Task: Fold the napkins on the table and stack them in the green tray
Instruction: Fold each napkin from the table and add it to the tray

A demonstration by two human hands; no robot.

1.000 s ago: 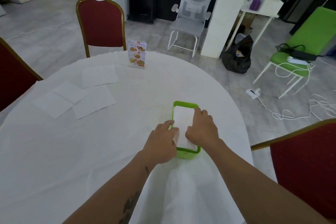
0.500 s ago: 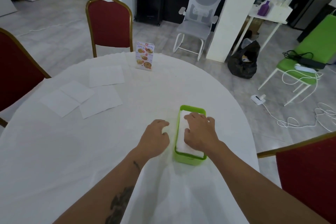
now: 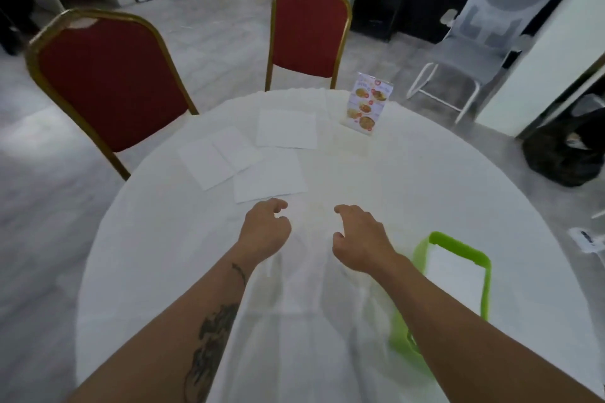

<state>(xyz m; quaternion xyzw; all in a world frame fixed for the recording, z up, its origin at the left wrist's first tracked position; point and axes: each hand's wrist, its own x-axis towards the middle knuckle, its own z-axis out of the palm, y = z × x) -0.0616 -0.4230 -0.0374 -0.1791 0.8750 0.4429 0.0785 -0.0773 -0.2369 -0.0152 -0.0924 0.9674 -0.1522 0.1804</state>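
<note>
Several flat white napkins lie on the white tablecloth ahead: one nearest (image 3: 269,177), two overlapping to its left (image 3: 218,155), one farther back (image 3: 286,128). My left hand (image 3: 265,228) hovers just short of the nearest napkin, fingers loosely curled, holding nothing. My right hand (image 3: 358,235) is beside it, fingers loosely bent and empty. The green tray (image 3: 458,244) sits at the right, partly behind my right forearm, with a folded white napkin (image 3: 453,280) inside it.
A menu card stand (image 3: 368,104) is upright at the far side of the round table (image 3: 163,255). Two red chairs (image 3: 111,82) (image 3: 309,31) stand at the table's far left edge. A black bag (image 3: 569,154) lies on the floor to the right.
Both hands have left the tray and moved forward-left toward the flat napkins. The view has swung left, so the tray now sits at the lower right.
</note>
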